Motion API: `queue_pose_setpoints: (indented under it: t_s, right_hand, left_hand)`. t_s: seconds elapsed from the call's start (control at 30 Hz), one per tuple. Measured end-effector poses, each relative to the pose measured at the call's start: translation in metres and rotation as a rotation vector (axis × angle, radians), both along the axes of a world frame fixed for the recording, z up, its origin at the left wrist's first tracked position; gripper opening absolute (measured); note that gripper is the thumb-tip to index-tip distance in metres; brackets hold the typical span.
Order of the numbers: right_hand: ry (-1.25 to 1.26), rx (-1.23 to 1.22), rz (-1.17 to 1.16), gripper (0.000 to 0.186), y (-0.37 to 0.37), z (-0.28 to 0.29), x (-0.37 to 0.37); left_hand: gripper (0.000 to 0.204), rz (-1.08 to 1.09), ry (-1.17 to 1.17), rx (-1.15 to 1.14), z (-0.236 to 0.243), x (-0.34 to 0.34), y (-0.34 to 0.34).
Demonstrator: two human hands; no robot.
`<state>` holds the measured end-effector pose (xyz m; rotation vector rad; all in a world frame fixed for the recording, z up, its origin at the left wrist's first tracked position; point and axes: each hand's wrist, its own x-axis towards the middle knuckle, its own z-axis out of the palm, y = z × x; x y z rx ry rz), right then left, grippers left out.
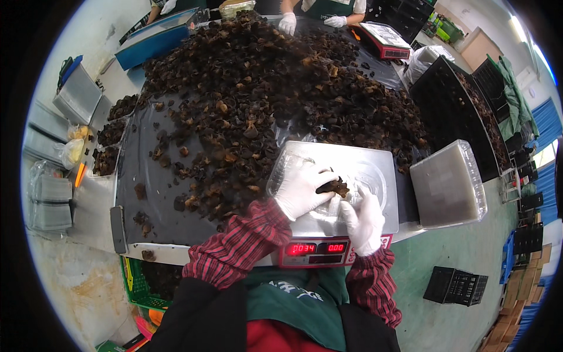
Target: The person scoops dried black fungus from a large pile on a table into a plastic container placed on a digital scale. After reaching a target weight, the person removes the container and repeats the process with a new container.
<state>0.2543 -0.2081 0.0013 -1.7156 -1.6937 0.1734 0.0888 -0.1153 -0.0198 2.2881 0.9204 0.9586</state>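
My gloved left hand is over a clear plastic tray on the metal plate of a digital scale. Its fingers curl around a few dark brown wood ear mushrooms inside the tray. On the tray's right side is my right hand, also in a white glove. Its thumb and index finger stand apart near the mushrooms, with nothing visible between them. Beyond the scale spreads a large heap of wood ear mushrooms on dark sheeting.
A stack of clear trays stands right of the scale. Filled trays line the left edge near a phone-like dark object. Across the table is a co-worker's gloved hand and another scale. A black crate sits on the floor.
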Motion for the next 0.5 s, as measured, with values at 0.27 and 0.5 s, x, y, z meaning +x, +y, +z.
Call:
queue_pose_setpoints:
  t_s: [0.27,0.5]
  right_hand:
    - [0.069,0.169,-0.009,0.012,0.018,-0.018,0.009]
    - [-0.016,0.101,0.305,0.039,-0.01,0.019,-0.035]
  left_hand:
    - [0.053,0.093,0.186,0.262,0.019,-0.004,-0.021]
    - [0.049,-0.183,-0.834,-0.689,0.017,-0.022,-0.064]
